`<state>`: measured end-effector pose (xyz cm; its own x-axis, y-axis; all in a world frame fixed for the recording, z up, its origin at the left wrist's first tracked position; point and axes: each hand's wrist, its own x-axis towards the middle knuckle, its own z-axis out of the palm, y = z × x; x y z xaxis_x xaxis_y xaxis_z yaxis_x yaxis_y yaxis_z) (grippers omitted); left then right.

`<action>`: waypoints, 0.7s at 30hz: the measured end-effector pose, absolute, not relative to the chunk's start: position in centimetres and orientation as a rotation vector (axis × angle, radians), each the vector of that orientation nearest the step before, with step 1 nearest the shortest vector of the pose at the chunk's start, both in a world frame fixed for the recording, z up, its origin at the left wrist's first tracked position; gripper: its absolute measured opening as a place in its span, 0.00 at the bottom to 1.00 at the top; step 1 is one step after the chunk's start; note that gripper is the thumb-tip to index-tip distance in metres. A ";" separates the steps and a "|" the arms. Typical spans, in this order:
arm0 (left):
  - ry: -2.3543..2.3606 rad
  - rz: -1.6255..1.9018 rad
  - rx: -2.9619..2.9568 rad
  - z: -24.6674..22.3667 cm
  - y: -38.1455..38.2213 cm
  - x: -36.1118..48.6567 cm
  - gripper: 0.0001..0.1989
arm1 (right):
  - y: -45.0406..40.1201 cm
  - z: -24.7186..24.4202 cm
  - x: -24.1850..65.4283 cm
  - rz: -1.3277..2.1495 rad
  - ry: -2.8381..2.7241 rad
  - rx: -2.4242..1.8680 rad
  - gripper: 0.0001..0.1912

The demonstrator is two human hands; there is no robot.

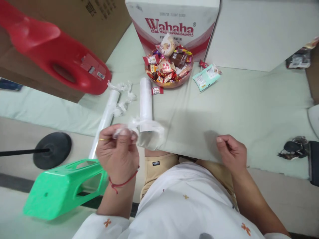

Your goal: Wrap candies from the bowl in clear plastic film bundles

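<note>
Two hands nr table's near edge, left one pinching film

The left hand is closed in a tight pinch, thumb pressed on bent fingers, w/ a bunched end of clear film caught btwn them. Prob. gathered like that because thin film slips if held flat. The rest trails R, across the near end of a white roll, and droops at the near edge of the table; can't tell if it's joined to the roll. The right hand is loosely clenched over the near edge, farther R, thumb against the curled forefinger; nothing shows in it, tho the palm is hidden.

The roll lies lengthwise from near edge toward far side, prob. so one end faces the person. To its L, a second roll slants to the near edge, w/ loose plastic beside it.

Toward the far edge, a bowl of wrapped sweets stands in front of a white carton, prob. set back to be out of the hands' way. A teal packet lies just R of it. Far L corner: red jug by a brown box. Nr the R edge: what looks like a key bunch.
</note>
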<state>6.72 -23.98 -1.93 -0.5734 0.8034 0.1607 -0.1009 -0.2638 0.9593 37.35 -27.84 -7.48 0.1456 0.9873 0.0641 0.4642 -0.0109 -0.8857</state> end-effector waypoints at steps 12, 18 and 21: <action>1.206 1.082 0.735 -6.7 -26.8 12.2 0.21 | -25.6 -7.3 31.2 1.673 -1.032 -1.256 0.20; 1.192 1.035 0.655 -8.0 -26.2 12.9 0.24 | -26.7 -7.2 32.9 1.459 -0.979 -1.294 0.13; 1.166 1.002 0.676 -8.0 -25.6 13.3 0.24 | -27.3 -7.6 34.0 1.469 -0.834 -1.382 0.15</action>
<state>13.32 -25.56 -8.00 0.0711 0.9028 -0.4241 -0.2833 0.4260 0.8593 33.98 -27.26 -7.61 0.0570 0.9319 -0.3582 -0.1704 -0.3445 -0.9232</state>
